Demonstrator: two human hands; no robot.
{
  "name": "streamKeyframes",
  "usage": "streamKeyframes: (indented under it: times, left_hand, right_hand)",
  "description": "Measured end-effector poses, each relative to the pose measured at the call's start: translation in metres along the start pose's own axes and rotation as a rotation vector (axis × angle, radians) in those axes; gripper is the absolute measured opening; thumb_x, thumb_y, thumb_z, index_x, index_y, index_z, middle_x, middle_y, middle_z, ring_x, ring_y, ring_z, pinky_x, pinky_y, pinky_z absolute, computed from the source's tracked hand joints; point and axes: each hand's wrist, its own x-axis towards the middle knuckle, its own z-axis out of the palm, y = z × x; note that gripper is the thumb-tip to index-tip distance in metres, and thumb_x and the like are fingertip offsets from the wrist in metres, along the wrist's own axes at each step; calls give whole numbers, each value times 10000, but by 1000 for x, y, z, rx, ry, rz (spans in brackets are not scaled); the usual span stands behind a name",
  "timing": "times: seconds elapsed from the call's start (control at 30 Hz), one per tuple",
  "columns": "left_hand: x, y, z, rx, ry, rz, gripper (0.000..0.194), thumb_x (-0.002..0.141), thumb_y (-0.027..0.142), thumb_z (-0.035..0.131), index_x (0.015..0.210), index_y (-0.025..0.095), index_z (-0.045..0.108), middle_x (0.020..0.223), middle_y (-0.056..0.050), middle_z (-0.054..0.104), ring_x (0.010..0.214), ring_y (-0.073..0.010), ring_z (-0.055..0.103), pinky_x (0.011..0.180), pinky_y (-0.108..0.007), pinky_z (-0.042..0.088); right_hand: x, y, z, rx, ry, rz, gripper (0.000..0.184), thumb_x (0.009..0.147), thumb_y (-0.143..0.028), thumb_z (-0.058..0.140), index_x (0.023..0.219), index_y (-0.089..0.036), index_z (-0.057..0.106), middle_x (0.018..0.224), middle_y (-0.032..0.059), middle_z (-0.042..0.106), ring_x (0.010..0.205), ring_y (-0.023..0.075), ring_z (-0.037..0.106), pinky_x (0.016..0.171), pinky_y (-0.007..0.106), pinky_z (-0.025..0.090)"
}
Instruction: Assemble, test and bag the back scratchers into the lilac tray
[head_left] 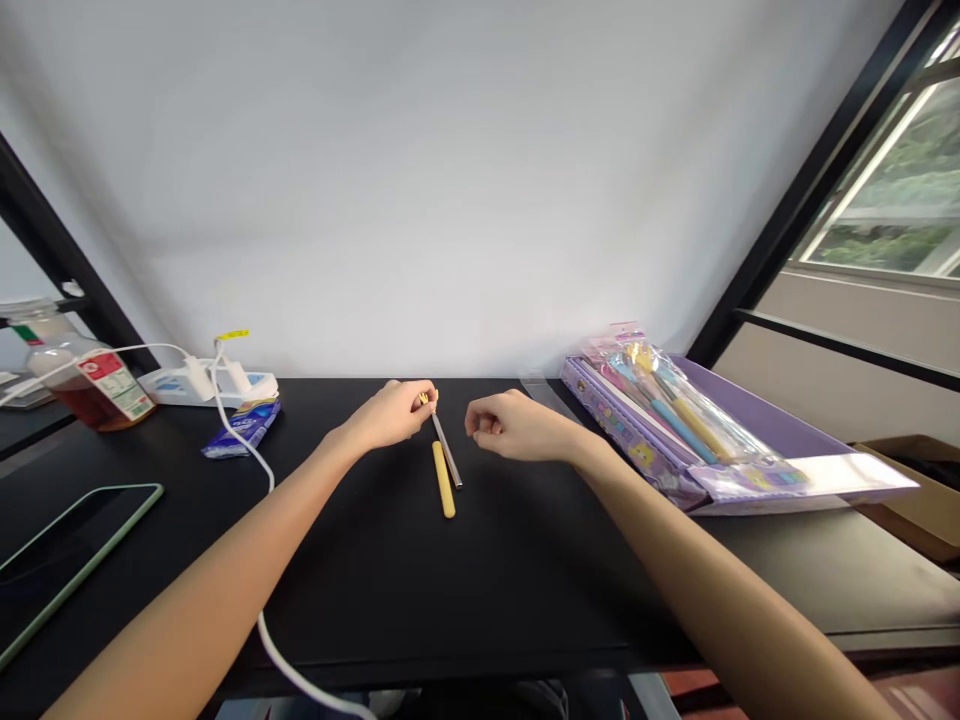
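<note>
My left hand (394, 412) is closed in a pinch on a small yellow tip (424, 398), whose shape is partly hidden by the fingers. From that tip a thin silver rod (449, 455) slants down toward me over the black desk. Beside the rod lies a rounded yellow stick (443, 480), apart from both hands. To the right of the rod, my right hand (514, 425) hovers with its fingers curled in, and nothing shows in it.
At right, a purple box (780, 410) holds clear-bagged pink, blue and yellow sticks (686, 415). On the left are a power strip (176, 385), a white cable (244, 440), a blue packet (244, 428), a bottle (90, 375) and a phone (67, 550). A wall stands behind.
</note>
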Motion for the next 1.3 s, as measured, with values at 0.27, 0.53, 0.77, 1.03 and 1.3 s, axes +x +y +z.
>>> streamKeyframes:
  times: [0.27, 0.53, 0.77, 1.03, 1.3]
  left_hand:
    - [-19, 4, 3, -21, -74, -122, 291, 829, 484, 607, 747, 229, 493, 571, 37, 586, 532, -156, 542, 530, -266, 353]
    - [-24, 30, 12, 172, -103, -188, 245, 736, 334, 691, 813, 241, 478, 798, 16, 654, 692, -181, 606, 554, -270, 370]
    - [-25, 17, 9, 229, -102, -191, 156, 883, 245, 579, 1036, 235, 602, 968, -46, 669, 835, -207, 642, 608, -272, 424]
    - [-26, 22, 15, 146, -66, 67, 158, 975, 251, 468, 997, 222, 622, 1038, -50, 597, 815, -171, 616, 646, -267, 451]
    - [-22, 26, 20, -158, 50, 194, 89, 963, 259, 527, 1050, 246, 525, 959, -15, 663, 820, -168, 632, 711, -285, 482]
  right_hand:
    - [-13, -16, 46, -122, 123, -26, 233, 870, -176, 561, 1018, -226, 735, 1003, 53, 658, 718, 139, 598, 673, 268, 401]
    - [-10, 1, 38, -235, 150, 145, 113, 832, -207, 610, 734, -204, 666, 866, 33, 666, 729, 158, 597, 620, 269, 341]
    - [-21, 3, 18, -6, -59, 425, 353, 618, -180, 716, 949, -204, 596, 715, 5, 666, 654, 187, 612, 563, 271, 377]
    - [-21, 17, 5, 731, 217, 285, 125, 724, -228, 692, 781, -196, 585, 573, -20, 603, 491, 119, 556, 471, 243, 412]
    - [-20, 10, 4, 852, 516, 54, 224, 791, -349, 781, 815, -184, 632, 691, 42, 718, 637, 156, 660, 619, 269, 514]
